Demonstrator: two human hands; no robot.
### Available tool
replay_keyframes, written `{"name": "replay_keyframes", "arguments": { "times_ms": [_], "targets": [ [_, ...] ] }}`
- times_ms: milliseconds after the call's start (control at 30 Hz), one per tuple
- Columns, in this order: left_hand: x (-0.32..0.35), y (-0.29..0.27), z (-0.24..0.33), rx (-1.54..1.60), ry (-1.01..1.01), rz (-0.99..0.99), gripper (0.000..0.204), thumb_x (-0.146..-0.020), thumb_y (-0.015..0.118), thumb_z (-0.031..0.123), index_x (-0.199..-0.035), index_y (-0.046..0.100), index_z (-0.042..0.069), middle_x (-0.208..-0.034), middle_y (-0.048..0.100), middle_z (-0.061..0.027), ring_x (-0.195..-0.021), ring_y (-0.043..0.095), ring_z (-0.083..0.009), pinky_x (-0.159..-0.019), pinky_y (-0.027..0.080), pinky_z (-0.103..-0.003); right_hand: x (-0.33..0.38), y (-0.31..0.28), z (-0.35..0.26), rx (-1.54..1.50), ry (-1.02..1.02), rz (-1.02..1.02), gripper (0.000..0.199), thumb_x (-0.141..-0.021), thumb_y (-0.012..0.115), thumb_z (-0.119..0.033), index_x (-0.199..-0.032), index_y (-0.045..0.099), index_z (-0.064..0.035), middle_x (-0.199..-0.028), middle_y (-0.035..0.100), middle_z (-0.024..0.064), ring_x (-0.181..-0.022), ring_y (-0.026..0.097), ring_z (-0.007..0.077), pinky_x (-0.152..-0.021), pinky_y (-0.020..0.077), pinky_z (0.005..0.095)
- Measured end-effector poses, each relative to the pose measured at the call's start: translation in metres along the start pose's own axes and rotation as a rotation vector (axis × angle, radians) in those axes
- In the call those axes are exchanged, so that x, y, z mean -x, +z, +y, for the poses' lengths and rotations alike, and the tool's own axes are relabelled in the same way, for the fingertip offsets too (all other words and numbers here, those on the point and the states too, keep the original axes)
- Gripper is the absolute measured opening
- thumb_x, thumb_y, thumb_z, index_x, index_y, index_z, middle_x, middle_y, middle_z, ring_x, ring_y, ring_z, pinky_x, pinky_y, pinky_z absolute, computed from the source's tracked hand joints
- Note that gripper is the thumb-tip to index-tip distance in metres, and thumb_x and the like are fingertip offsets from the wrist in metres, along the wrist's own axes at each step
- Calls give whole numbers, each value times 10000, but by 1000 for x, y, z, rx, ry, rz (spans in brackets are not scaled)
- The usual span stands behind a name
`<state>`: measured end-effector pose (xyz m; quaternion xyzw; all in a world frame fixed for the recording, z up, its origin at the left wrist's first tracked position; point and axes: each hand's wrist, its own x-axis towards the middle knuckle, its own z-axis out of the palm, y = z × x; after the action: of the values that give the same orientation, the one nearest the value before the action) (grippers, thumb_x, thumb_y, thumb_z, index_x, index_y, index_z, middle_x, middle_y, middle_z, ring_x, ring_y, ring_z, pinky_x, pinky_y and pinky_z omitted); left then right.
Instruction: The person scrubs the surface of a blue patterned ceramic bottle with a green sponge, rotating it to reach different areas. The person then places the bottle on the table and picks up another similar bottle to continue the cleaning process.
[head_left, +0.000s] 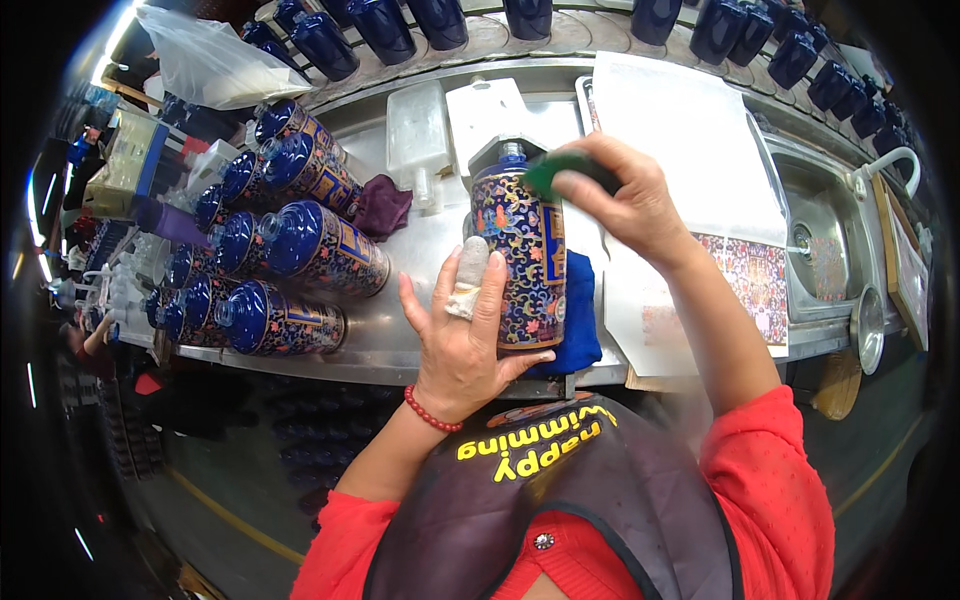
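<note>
A dark blue bottle [518, 240] with a colourful floral pattern lies in front of me, its clear neck pointing away. My left hand [452, 345] steadies it, fingers along its left side and thumb at its base. One left finger wears a grey cover wrapped with pale tape. Between the fingers and thumb of my right hand [635, 200] is a flat green scraper [545, 176], its edge at the bottle's upper right shoulder. A blue cloth [580, 315] sits beside and partly behind the bottle. The bottle's underside is hidden.
Several patterned bottles [325, 245] stand at left beside a purple cloth [384, 208]. White sheets [680, 130] and a printed patterned sheet [745, 285] lie at right, before a metal sink [820, 225]. Plain blue bottles [435, 22] line a conveyor [480, 52] at the back.
</note>
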<state>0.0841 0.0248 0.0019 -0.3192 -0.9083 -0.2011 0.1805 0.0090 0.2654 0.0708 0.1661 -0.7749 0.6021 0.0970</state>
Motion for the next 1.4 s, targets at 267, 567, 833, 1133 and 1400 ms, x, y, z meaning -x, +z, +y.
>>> {"name": "replay_keyframes", "arguments": {
  "times_ms": [267,567,833,1133,1400],
  "targets": [
    [13,15,-17,175,-46,13,1145,-851,652,713,-1589,264,-70,-1489,481,-292,-1402,433,-472,-1154,43,-742,18,1,4,19,-21,-391,178,-857,754,-91,-1031,731,-66,-902,645,110,-843,656,280,-730,540,403],
    [12,16,-14,59,-33,35,1103,-866,656,697,-1572,301,-73,-1489,478,-293,-1394,441,-462,-1134,68,-759,30,1,12,-181,45,-443,209,-894,766,-77,-1098,732,-50,-909,638,121,-871,681,266,-756,536,352],
    [21,28,-25,260,-83,-16,1146,-909,508,768,-1589,208,-104,-1521,438,-316,-1438,393,-459,-1163,54,-721,54,3,10,30,-355,-504,212,-825,792,-87,-1027,731,-65,-889,631,95,-831,648,284,-761,531,375],
    [22,30,-31,339,-89,-68,1163,-923,488,770,-1596,149,-116,-1578,381,-308,-1490,315,-468,-1192,27,-683,76,2,33,130,-408,-343,264,-799,806,-57,-1056,756,-84,-856,649,68,-768,646,227,-694,515,341],
    [10,19,-40,418,-72,-50,1201,-910,319,861,-1610,130,-97,-1632,305,-281,-1537,219,-462,-1214,-15,-642,85,0,41,52,-72,88,150,-870,772,-79,-995,723,-10,-805,615,52,-708,566,145,-639,441,287]
  ]
}}
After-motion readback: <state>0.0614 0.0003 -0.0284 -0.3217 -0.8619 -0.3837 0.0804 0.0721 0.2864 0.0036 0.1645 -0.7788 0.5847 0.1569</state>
